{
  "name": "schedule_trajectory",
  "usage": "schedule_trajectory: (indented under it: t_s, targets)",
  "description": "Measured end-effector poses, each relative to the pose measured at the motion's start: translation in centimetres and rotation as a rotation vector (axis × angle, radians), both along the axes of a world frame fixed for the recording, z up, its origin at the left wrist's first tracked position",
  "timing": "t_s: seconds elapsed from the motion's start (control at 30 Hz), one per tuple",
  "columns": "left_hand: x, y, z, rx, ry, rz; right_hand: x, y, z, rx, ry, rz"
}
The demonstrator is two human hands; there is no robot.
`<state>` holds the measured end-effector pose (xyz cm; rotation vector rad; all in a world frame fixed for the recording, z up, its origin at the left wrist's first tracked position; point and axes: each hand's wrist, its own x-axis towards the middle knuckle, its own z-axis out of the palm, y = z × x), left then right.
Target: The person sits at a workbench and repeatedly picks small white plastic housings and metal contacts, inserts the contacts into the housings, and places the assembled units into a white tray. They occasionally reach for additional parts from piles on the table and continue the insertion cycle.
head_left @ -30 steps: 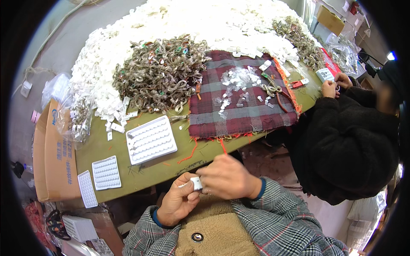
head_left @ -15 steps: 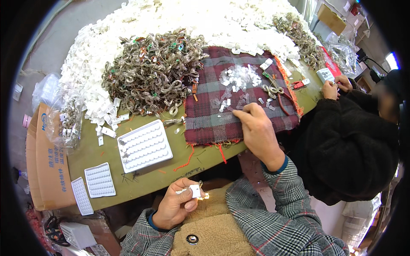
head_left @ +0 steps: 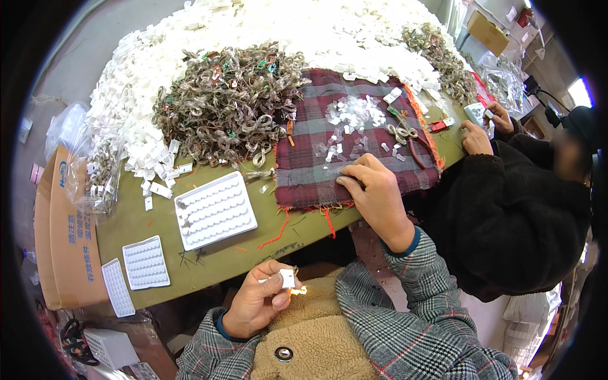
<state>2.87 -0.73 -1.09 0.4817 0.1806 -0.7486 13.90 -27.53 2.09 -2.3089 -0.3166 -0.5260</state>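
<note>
— What is closest to the person?

— The left hand (head_left: 256,304), down by the fuzzy tan coat. Its fingers are pinched shut on a small white clip (head_left: 287,278).

— And the other hand?

— The right hand (head_left: 375,190) is up on the red plaid cloth (head_left: 316,171). Its fingers are curled down with the tips pressed on the cloth, next to some tiny clear bits (head_left: 332,152). I can't tell if it has picked one up.

— What sits on the green table (head_left: 133,221)?

— A white tray with rows of dents (head_left: 214,209), and two smaller ones beside it. Farther back is a pile of gray-brown curly loops (head_left: 221,104). Behind that is a big heap of white clips (head_left: 297,25).

— Is anyone else there?

— Yes, on the right a person in a black coat (head_left: 506,209) holds something small.
</note>
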Motion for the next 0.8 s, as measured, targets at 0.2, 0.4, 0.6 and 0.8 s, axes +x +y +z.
schedule_trajectory:
  t_s: [0.2, 0.4, 0.6, 0.8]
  targets:
    - [-0.2, 0.1, 0.0, 0.006, 0.019, 0.006, 0.6, -0.2, -0.1, -0.082, -0.046, -0.120]
    - [-0.4, 0.1, -0.3, -0.012, 0.010, 0.007, -0.8, 0.0, 0.0, 0.037, -0.036, 0.091]
    - [-0.5, 0.2, 0.0, 0.017, -0.010, 0.012, -0.3, 0.8, -0.9, -0.197, -0.098, 0.130]
    - [-1.1, 0.2, 1.4, 0.157, -0.001, 0.043, -1.3, 1.6, 0.6, -0.002, -0.038, 0.088]
